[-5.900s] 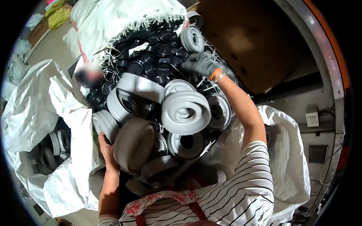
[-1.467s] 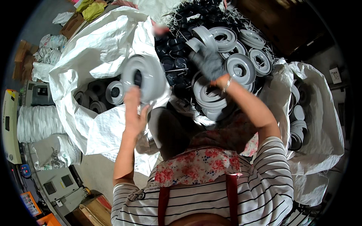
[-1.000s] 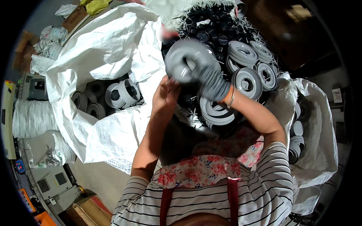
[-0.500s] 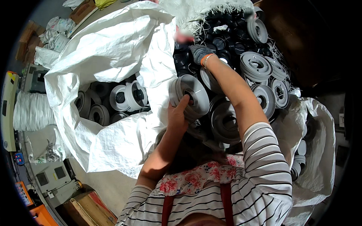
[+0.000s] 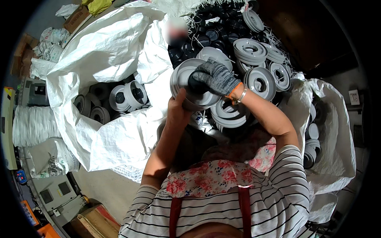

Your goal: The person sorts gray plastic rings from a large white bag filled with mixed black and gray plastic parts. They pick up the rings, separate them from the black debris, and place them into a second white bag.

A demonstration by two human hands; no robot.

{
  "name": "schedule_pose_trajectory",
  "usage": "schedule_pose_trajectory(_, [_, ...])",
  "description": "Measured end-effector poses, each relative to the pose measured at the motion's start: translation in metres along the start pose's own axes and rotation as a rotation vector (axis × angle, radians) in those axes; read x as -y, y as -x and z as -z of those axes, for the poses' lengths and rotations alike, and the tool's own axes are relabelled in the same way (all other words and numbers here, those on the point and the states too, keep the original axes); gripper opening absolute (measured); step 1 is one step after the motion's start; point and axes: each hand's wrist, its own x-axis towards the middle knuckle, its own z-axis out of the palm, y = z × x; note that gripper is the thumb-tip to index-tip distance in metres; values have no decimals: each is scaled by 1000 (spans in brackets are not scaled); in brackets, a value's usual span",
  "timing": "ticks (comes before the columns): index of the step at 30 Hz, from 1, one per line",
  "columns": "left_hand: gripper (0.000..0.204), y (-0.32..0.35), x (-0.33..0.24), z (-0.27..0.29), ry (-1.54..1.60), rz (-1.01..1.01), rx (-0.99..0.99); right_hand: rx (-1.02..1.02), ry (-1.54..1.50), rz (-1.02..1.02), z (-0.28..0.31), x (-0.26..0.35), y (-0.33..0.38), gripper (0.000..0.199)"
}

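My left hand [image 5: 178, 111], bare, is closed on the lower rim of a grey plastic ring [image 5: 179, 75] with a wide flange. In my right hand [image 5: 218, 78], covered by a grey knit glove with an orange cuff, is a round black plastic cap [image 5: 195, 85]. That hand presses the cap at the ring's middle opening; how deep it sits there is hidden by the fingers. Beyond the hands lies a heap of black caps [image 5: 204, 41]. More grey rings [image 5: 250, 50] are stacked and scattered to the right of it, and another ring [image 5: 230, 115] lies just below my right hand.
A large open white woven sack [image 5: 95, 146] at the left holds grey rings with black centres [image 5: 134, 93]. Another white sack [image 5: 333, 146] stands at the right with grey and black parts inside. Grey machine boxes [image 5: 55, 192] line the left edge.
My right hand has come back from the heap of black caps to the ring, bringing a cap. My left hand still holds the grey ring, now tilted differently. The whole view has shifted slightly.
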Motion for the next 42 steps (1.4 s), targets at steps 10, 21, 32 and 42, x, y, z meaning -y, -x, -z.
schedule_pose_trajectory(10, [52,48,-17,11,-359,146,131,139,262,487,22,59,58,40])
schedule_pose_trajectory(21, [44,81,2,-15,-783,-208,-31,340,-957,-481,-5,53,71,48])
schedule_pose_trajectory(32, [89,91,-51,-4,-1458,-792,-190,125,-301,60,-29,45,36,41])
schedule_pose_trajectory(42, [38,25,-42,27,-501,-202,-223,-64,366,62,-56,-31,2,16])
